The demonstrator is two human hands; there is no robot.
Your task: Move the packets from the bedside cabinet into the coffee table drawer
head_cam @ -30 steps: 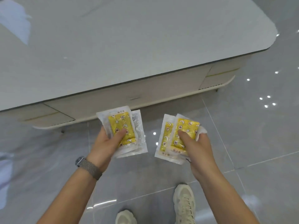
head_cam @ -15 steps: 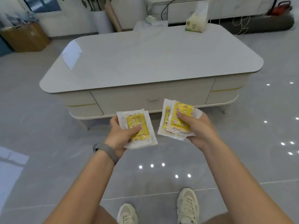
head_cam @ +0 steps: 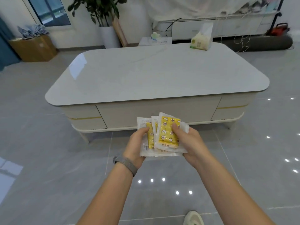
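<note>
Hands point(head_cam: 164, 143) around upright, lengthwise packets point(head_cam: 168, 133)

The print on the packets point(head_cam: 168, 135) and the tissue pack point(head_cam: 200, 42) is too blurred to read.

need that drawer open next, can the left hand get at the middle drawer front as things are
Probably not yet: the left hand and right hand both hold the packets. The shut middle drawer has bare floor before it, so passing the packets over would free it.
</note>
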